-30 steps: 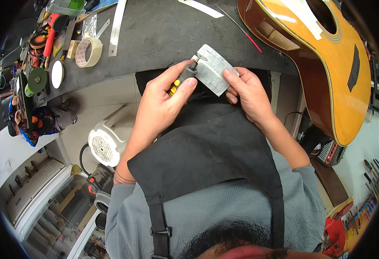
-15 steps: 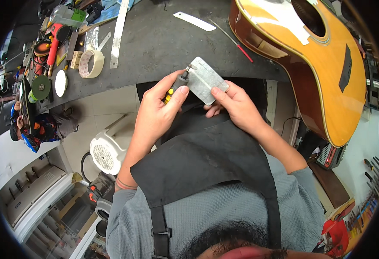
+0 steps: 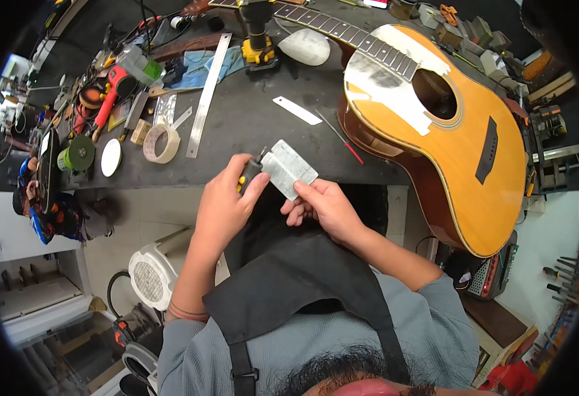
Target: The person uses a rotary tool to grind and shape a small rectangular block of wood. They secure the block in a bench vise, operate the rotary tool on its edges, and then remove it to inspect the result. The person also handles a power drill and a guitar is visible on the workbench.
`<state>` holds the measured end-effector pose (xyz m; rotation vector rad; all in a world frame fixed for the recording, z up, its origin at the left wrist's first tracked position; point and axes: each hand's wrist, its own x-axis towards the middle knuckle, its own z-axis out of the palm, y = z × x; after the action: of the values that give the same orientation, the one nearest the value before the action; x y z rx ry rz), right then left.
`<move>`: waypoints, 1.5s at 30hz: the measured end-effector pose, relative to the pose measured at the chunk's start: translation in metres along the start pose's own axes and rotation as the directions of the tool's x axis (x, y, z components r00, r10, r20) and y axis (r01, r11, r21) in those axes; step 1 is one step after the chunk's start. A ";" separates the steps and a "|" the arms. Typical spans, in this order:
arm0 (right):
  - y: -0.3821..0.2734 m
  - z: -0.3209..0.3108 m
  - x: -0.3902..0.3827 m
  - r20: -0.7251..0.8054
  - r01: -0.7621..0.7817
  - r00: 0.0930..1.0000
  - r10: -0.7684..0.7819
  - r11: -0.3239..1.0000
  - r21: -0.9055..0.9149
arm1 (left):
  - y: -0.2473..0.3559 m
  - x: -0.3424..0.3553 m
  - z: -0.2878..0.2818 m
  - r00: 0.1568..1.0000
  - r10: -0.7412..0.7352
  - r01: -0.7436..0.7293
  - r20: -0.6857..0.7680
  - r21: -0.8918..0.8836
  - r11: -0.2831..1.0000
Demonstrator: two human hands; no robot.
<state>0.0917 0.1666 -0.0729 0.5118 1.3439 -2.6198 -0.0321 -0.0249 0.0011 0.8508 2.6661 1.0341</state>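
Working tool (image 3: 252, 171) against plate (image 3: 292, 168), seemingly, left fingers (image 3: 238, 162) clasp the former, right fingers (image 3: 308, 192) pinch the latter; steadiness likely matters next.

Wearing a black apron (image 3: 296, 264) over a grey, textured shirt (image 3: 289, 336)! Sporting short sleeves (image 3: 431, 297), running wide black straps (image 3: 242, 360) up the chest, showing a dark buckle (image 3: 256, 374) on the left one, and flashing thin reddish bands (image 3: 188, 313) around the left forearm (image 3: 197, 280)!
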 end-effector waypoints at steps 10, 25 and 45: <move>0.004 0.010 0.014 -0.025 0.020 0.999 -0.025 0.984 -0.175 | -0.004 0.026 0.001 0.957 0.283 -0.247 -0.070 0.323 0.914; 0.000 0.017 0.017 0.022 -0.103 0.994 0.109 0.977 -0.189 | -0.007 0.034 0.002 0.960 0.278 -0.252 -0.008 0.399 0.882; -0.022 0.022 0.026 0.315 0.231 0.674 -0.668 -0.215 -0.949 | -0.028 0.040 -0.075 0.945 -0.272 0.030 -0.182 -0.781 0.624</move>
<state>0.0561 0.1623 -0.0539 0.0897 3.5137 -0.8281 -0.1036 -0.0623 0.0409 0.2802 2.0214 2.1366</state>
